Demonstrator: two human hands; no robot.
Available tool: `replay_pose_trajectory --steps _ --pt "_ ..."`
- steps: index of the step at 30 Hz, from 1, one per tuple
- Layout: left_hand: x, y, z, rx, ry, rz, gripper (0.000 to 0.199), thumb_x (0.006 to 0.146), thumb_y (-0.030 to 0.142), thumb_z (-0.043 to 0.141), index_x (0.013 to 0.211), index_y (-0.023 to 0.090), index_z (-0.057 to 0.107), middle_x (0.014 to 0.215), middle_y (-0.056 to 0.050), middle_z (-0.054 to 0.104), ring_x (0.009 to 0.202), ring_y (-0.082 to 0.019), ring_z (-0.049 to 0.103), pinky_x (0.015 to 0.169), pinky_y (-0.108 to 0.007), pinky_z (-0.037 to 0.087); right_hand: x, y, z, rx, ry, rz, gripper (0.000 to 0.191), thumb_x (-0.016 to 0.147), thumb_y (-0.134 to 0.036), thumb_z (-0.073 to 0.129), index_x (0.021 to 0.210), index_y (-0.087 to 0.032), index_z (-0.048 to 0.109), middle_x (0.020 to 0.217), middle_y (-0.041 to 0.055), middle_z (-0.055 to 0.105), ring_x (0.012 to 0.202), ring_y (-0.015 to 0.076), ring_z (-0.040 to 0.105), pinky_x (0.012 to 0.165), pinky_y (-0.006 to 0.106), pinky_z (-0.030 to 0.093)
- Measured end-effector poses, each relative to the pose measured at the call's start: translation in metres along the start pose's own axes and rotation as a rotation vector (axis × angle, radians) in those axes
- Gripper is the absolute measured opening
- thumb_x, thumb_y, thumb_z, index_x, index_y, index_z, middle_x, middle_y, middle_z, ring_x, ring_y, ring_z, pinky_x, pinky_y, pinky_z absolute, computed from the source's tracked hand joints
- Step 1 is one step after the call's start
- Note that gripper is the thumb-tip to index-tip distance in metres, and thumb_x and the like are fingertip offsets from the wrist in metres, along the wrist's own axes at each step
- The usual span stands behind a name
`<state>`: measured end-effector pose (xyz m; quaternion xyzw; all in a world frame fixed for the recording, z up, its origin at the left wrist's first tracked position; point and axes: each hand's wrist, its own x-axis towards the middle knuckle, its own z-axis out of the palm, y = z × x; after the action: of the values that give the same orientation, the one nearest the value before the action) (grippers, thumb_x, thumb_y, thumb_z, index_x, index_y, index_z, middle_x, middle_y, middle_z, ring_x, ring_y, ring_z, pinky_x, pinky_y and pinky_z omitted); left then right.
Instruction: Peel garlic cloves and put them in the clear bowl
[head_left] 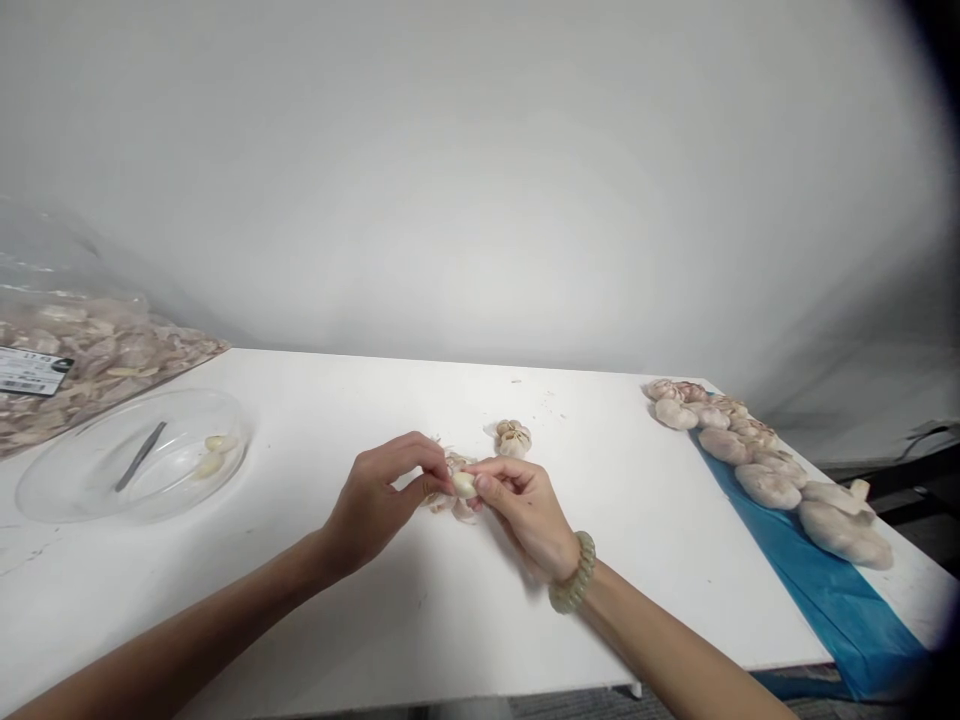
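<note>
A peeled, pale garlic clove (464,485) is between my two hands over the middle of the table. My right hand (529,510), with a beaded bracelet at the wrist, pinches it between thumb and fingers. From the other side, the closed thumb and fingertips of my left hand (386,495) press on the clove's left end; whether they also grip a bit of skin I cannot tell. Loose garlic skins (457,510) lie under the fingers, partly hidden. Just behind my right hand sits a partly broken garlic bulb (514,437).
At left, a clear plastic bowl (45,492) holds a small dark knife-like tool (141,458) and peeled cloves (210,464). Behind it lies a clear bag of garlic skins (120,345). Several whole garlic bulbs (769,484) line the right side, partly on a blue plastic sheet (817,590).
</note>
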<state>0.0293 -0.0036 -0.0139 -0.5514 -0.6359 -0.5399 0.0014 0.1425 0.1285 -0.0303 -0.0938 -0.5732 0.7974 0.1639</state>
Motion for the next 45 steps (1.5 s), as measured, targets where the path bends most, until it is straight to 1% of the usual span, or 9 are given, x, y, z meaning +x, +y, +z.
replay_pose_trajectory --steps 3,5,14,23,30,34,37,42,45 --pt "0.0003 0.0007 -0.0006 0.032 0.091 0.019 0.008 0.075 0.01 0.063 0.071 0.016 0.059 0.07 0.0 0.06 0.067 -0.01 0.056 0.063 -0.022 0.045 -0.0007 -0.0012 0.0004 0.005 0.017 0.017 0.017 0.069 -0.031 0.071 0.078 -0.018 0.07 0.066 0.0017 0.067 0.058 0.0111 0.056 0.06 0.027 0.046" --pt "0.0006 0.0007 -0.0014 0.031 0.106 0.024 0.006 0.074 0.012 0.064 0.073 0.016 0.06 0.072 -0.001 0.061 0.069 -0.012 0.057 0.064 -0.023 0.045 -0.0013 -0.0017 0.0004 -0.001 0.016 0.014 0.016 0.069 -0.03 0.071 0.079 -0.017 0.07 0.067 0.002 0.067 0.06 0.0116 0.057 0.061 0.027 0.047" --pt "-0.001 -0.001 -0.0019 -0.066 0.022 0.044 0.011 0.077 0.007 0.058 0.075 0.016 0.064 0.075 -0.003 0.063 0.069 -0.012 0.058 0.061 -0.023 0.047 -0.0006 -0.0006 -0.0016 -0.011 -0.013 -0.018 0.013 0.07 -0.027 0.07 0.08 -0.019 0.07 0.068 0.0024 0.067 0.059 0.0114 0.056 0.06 0.027 0.046" --pt "0.0012 0.002 -0.0034 0.007 -0.057 0.008 0.012 0.08 0.007 0.053 0.074 0.016 0.059 0.074 -0.001 0.06 0.069 -0.01 0.055 0.063 -0.021 0.044 -0.0014 -0.002 -0.0003 -0.051 0.004 -0.019 0.014 0.069 -0.028 0.071 0.079 -0.018 0.069 0.066 0.0016 0.066 0.058 0.0115 0.056 0.06 0.027 0.046" --pt "0.0001 0.0022 -0.0015 0.073 -0.077 0.029 0.015 0.083 0.007 0.048 0.075 0.016 0.056 0.074 -0.001 0.058 0.07 -0.01 0.054 0.065 -0.021 0.043 -0.001 -0.0019 0.0007 0.084 -0.011 0.098 0.029 0.074 -0.032 0.066 0.1 -0.019 0.064 0.081 0.0034 0.066 0.073 0.0132 0.06 0.072 0.029 0.048" --pt "-0.0008 0.0009 -0.0003 0.077 -0.129 0.007 0.015 0.085 0.008 0.044 0.078 0.017 0.054 0.078 -0.001 0.058 0.073 -0.01 0.054 0.067 -0.022 0.043 0.0016 -0.0038 0.0017 0.249 -0.036 0.154 0.025 0.074 -0.028 0.066 0.098 -0.018 0.065 0.09 0.0038 0.064 0.082 0.0131 0.06 0.085 0.029 0.046" --pt "-0.0019 -0.0015 0.0006 0.106 -0.121 -0.058 0.015 0.085 0.009 0.042 0.078 0.017 0.053 0.078 -0.001 0.059 0.073 -0.011 0.055 0.067 -0.022 0.044 0.0047 -0.0049 0.0013 0.351 -0.008 0.163 0.019 0.072 -0.024 0.069 0.089 -0.017 0.065 0.087 0.0025 0.063 0.087 0.0139 0.06 0.091 0.029 0.043" --pt "-0.0032 -0.0054 0.0005 0.18 0.009 -0.156 0.011 0.083 0.011 0.048 0.077 0.017 0.055 0.074 0.001 0.061 0.069 -0.011 0.056 0.064 -0.021 0.044 0.008 -0.0026 -0.0027 0.325 0.105 0.162 0.016 0.07 -0.026 0.07 0.078 -0.014 0.064 0.075 0.0021 0.061 0.074 0.0114 0.057 0.076 0.025 0.047" --pt "-0.0026 -0.0054 0.0008 0.172 0.014 -0.151 0.007 0.081 0.015 0.054 0.08 0.017 0.06 0.078 0.0 0.064 0.073 -0.012 0.059 0.067 -0.022 0.046 0.0079 0.0005 -0.0045 0.306 0.126 0.158 0.018 0.07 -0.026 0.071 0.081 -0.014 0.064 0.077 0.0025 0.062 0.073 0.0109 0.057 0.075 0.025 0.047"
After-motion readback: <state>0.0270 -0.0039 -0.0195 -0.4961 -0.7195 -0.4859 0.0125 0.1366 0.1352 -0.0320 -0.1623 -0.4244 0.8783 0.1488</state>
